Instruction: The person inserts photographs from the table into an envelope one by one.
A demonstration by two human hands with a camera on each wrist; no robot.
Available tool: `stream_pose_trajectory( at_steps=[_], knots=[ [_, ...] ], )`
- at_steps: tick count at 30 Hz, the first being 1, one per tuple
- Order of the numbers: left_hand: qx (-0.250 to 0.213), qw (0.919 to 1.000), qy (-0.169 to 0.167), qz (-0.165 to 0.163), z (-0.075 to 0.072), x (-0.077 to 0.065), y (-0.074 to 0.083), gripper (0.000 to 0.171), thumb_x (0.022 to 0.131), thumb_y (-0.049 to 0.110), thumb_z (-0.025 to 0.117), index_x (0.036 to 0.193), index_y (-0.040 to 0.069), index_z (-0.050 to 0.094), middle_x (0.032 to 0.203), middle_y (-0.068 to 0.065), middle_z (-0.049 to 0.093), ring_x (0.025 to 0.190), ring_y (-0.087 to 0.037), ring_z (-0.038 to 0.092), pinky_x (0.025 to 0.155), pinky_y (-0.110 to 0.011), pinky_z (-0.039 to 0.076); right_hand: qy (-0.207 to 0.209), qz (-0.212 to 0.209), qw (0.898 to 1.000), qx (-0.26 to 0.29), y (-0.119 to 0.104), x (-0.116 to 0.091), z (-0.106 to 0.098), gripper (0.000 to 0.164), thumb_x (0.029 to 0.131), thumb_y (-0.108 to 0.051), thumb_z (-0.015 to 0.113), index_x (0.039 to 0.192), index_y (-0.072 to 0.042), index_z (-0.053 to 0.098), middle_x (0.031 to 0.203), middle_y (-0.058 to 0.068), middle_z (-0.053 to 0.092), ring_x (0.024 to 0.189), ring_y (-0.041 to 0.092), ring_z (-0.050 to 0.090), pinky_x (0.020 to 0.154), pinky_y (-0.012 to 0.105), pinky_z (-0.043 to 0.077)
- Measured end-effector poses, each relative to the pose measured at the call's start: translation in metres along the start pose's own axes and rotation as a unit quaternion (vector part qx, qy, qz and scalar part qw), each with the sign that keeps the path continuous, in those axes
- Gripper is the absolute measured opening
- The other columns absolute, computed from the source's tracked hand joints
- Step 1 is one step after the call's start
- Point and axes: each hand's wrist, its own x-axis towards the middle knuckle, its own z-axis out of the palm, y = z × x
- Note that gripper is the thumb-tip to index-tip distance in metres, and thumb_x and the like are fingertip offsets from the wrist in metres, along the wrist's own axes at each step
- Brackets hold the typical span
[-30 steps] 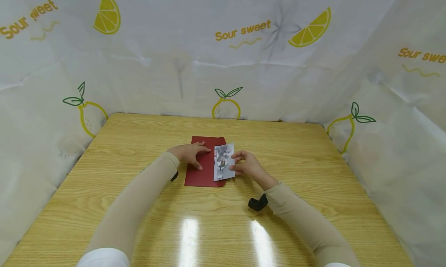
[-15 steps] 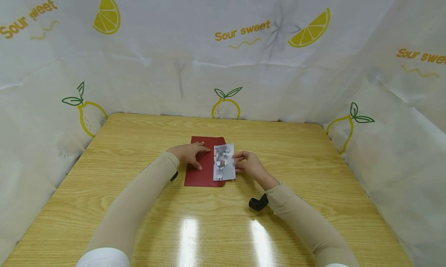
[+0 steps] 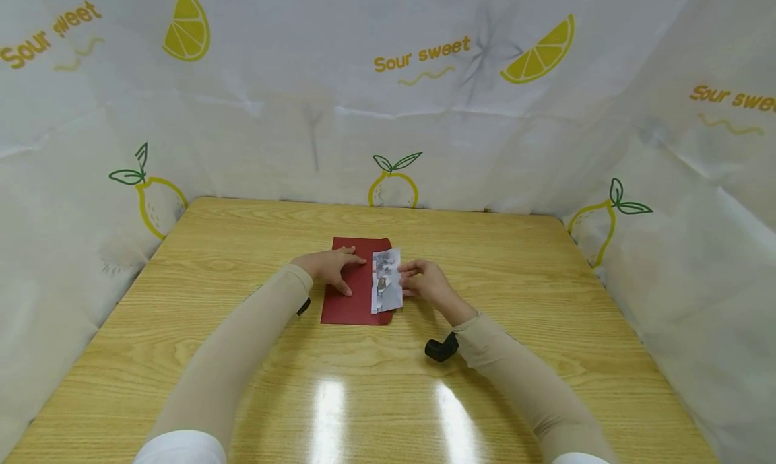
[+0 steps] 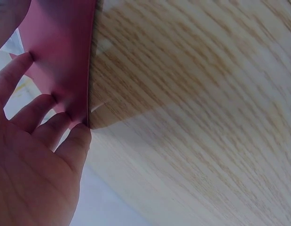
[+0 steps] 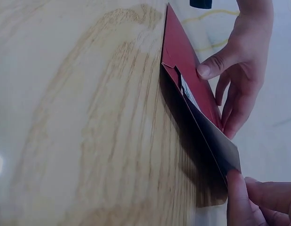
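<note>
A flat red envelope lies on the wooden table. My left hand rests on its left part with fingers spread, and the left wrist view shows the fingertips pressed to the red paper. Over the envelope's right side is a thin card with a printed grey picture. My right hand pinches the card's right edge between thumb and fingers. From the right wrist view, the card's shadowed underside slants up from the envelope toward the pinching fingers. Its left edge sits at the envelope's opening.
The wood-grain table stretches around the envelope. A white curtain with lemon prints hangs behind and at both sides. Black wrist devices sit below the forearms, close to the tabletop.
The right hand has shifted slightly left, and the card's right edge has come left and tilted up with it. My left hand and the envelope have stayed in place.
</note>
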Motion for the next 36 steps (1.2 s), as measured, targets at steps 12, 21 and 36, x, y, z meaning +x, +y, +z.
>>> stream_pose_trajectory(
  at_steps=[12, 21, 36],
  knots=[
    [-0.003, 1.0000, 0.002, -0.001, 0.001, 0.001, -0.001, 0.080, 0.083, 0.034, 0.077, 0.151, 0.024, 0.037, 0.163, -0.009, 0.010, 0.149, -0.033, 0.012, 0.115, -0.051, 0.027, 0.006, 0.016, 1.000, -0.014, 0.000, 0.006, 0.008, 0.024, 0.092, 0.005, 0.059, 0.116, 0.004, 0.062, 0.094, 0.009, 0.058, 0.076, 0.012, 0.059, 0.072, 0.028, 0.058],
    [-0.003, 1.0000, 0.003, -0.005, 0.000, 0.000, 0.000, 0.079, 0.083, 0.034, 0.076, 0.151, 0.025, 0.036, 0.163, -0.009, 0.010, 0.149, -0.033, 0.013, 0.114, -0.051, 0.027, 0.013, 0.020, 1.000, -0.013, 0.000, 0.010, 0.015, 0.024, 0.090, 0.005, 0.062, 0.114, 0.004, 0.064, 0.092, 0.010, 0.060, 0.075, 0.011, 0.060, 0.073, 0.029, 0.058],
    [0.000, 1.0000, 0.006, -0.006, 0.001, 0.001, -0.001, 0.079, 0.084, 0.035, 0.076, 0.151, 0.025, 0.036, 0.163, -0.008, 0.010, 0.149, -0.032, 0.013, 0.115, -0.050, 0.027, 0.025, 0.007, 0.999, -0.024, 0.001, 0.016, 0.021, 0.033, 0.088, 0.005, 0.065, 0.121, 0.002, 0.060, 0.087, 0.008, 0.063, 0.072, 0.012, 0.062, 0.070, 0.030, 0.059]
  ],
)
